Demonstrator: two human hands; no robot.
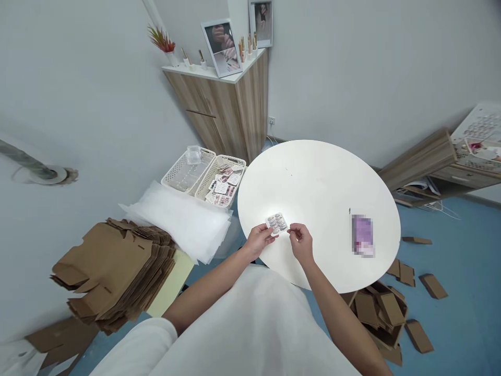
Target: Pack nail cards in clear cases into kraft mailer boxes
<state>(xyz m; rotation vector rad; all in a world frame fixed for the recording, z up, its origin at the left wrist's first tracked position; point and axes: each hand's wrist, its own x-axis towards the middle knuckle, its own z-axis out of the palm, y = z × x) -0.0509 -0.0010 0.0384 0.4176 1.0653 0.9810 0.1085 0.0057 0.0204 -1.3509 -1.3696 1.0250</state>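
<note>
Near the front left edge of the round white table (321, 183), my left hand (258, 240) grips a small clear pack (277, 223) by its lower left corner. Several shiny oval pieces show in the pack. My right hand (301, 243) is at the pack's right side, thumb and forefinger pinched together close to its edge; whatever lies between those fingertips is too small to make out. A blurred purple item (363, 235) lies on the table to the right.
Left of the table stand a basket of printed cards (223, 188) and a basket with clear plastic (188, 169). White sheets (180, 216) and stacked flat cardboard (117, 266) are nearer. Small brown boxes (432, 286) lie on the floor at right.
</note>
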